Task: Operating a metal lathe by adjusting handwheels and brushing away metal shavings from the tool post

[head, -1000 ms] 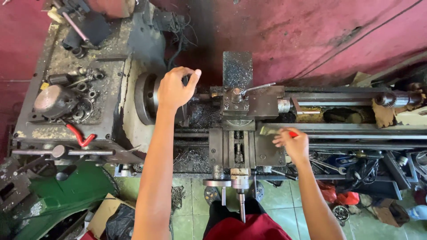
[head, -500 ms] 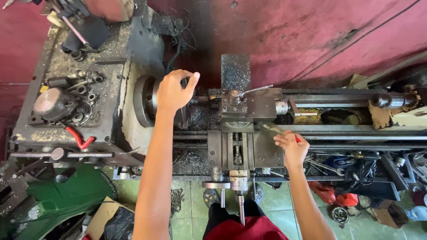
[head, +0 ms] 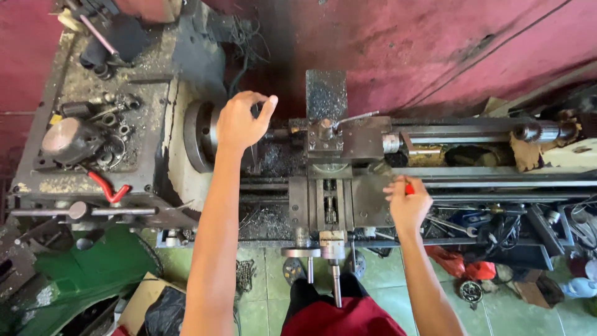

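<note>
Chuck (head: 202,134) work is what my left hand (head: 239,121) is on: it lies over the round steel chuck of the lathe at about ten o'clock in my view, fingers curled loosely over its top edge, thumb sticking out toward the tool post (head: 323,134). That grip is half-closed, resting on the metal more than clamping it, and whether it pinches anything small I cannot tell. My right hand (head: 407,202) is down at about four o'clock, on the flat of the carriage (head: 329,199), with its grip closed around a small red-handled tool (head: 410,188); only a bit of the red shows past my fingers, so the working end is hidden.

As far as I can judge, the job is at a setting-up stage. The short stub held at the chuck sits just beside the tool post, hardly visible behind my hand. Dark swarf lies on the bed under the chuck, so some cutting looks to be done. My hands are off the crank handles (head: 311,255) at six o'clock, and the tailstock end (head: 541,132) sits well apart at two o'clock. A red lever (head: 109,188) lies on the headstock at nine o'clock, untouched. What is left seems to be the adjusting itself.
</note>
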